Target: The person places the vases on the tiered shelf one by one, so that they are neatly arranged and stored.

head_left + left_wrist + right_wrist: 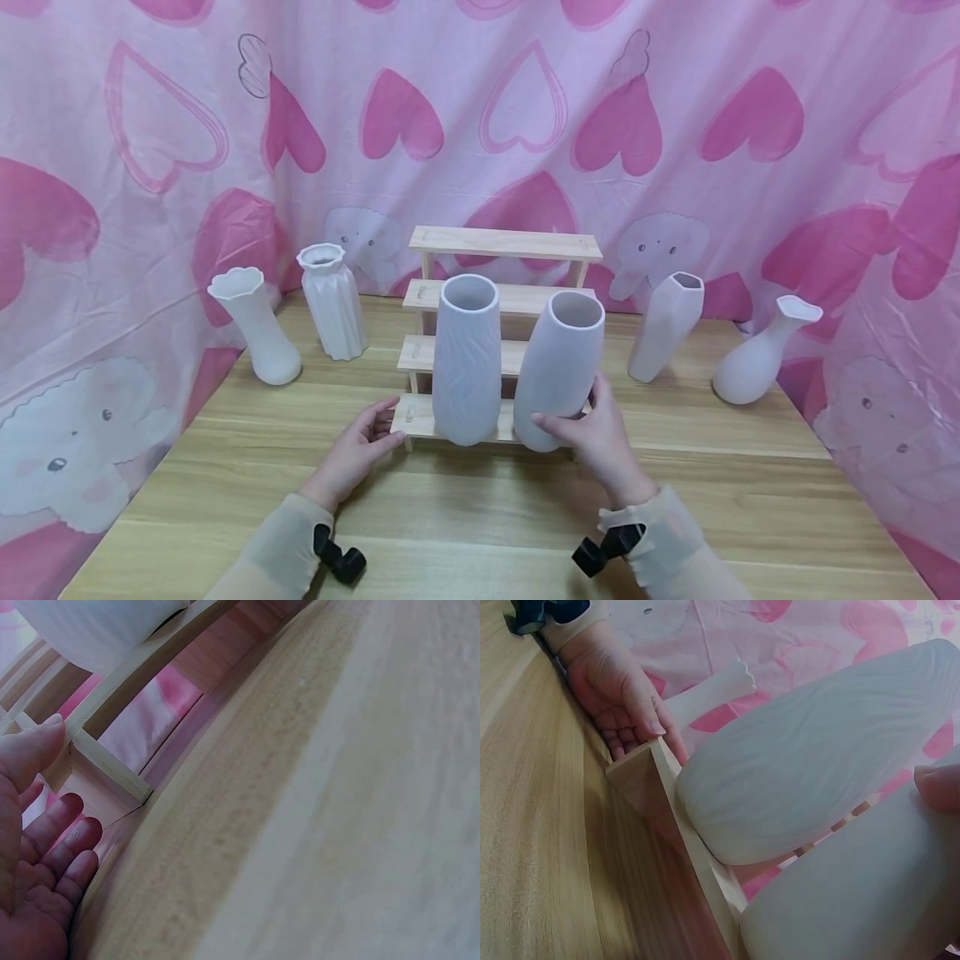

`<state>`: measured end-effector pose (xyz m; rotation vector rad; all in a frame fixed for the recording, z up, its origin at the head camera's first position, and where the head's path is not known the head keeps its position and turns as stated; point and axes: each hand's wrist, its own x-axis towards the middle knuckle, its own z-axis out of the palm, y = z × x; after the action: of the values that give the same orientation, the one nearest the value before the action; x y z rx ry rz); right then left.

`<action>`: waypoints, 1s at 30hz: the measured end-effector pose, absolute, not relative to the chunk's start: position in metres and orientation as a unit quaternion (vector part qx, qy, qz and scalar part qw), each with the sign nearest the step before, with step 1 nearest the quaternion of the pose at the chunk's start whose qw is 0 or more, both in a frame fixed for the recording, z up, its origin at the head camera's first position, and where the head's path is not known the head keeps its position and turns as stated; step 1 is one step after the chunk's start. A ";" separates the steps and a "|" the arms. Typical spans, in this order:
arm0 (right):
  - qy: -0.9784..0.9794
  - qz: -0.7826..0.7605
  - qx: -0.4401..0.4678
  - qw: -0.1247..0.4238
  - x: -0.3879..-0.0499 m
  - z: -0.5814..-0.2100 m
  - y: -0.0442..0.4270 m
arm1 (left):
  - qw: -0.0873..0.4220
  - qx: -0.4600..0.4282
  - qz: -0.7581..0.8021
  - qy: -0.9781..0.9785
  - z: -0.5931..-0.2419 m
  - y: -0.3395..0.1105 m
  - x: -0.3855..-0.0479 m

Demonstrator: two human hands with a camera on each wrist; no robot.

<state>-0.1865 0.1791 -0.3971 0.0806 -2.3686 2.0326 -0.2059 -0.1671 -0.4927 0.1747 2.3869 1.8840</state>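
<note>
Sleeves (678, 550), right fingers (601, 393) curled round smooth vase (558, 367), slim gap to rippled vase (467, 367), left fingers (377, 412) loosely round stand edge (412, 427).

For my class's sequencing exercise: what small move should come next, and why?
Probably the right hand should settle the smooth vase squarely on the lowest step of the wooden stand, beside the textured vase. It grips that vase low down, near the step's front edge; whether its base is fully seated is unclear. The left hand touches the step's end.
</note>
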 end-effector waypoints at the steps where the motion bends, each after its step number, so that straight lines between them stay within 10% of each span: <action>1: -0.758 0.651 0.026 0.009 -0.187 -0.397 0.179 | 0.047 0.058 0.618 0.783 -0.493 -0.167 -0.206; 30: -0.748 0.662 0.035 0.000 -0.190 -0.398 0.171 | 0.048 0.060 0.619 0.782 -0.479 -0.163 -0.200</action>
<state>-0.1904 0.1713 -0.3983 0.1104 -2.3516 2.0806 -0.1996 -0.1634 -0.4795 0.1835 2.3834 1.8870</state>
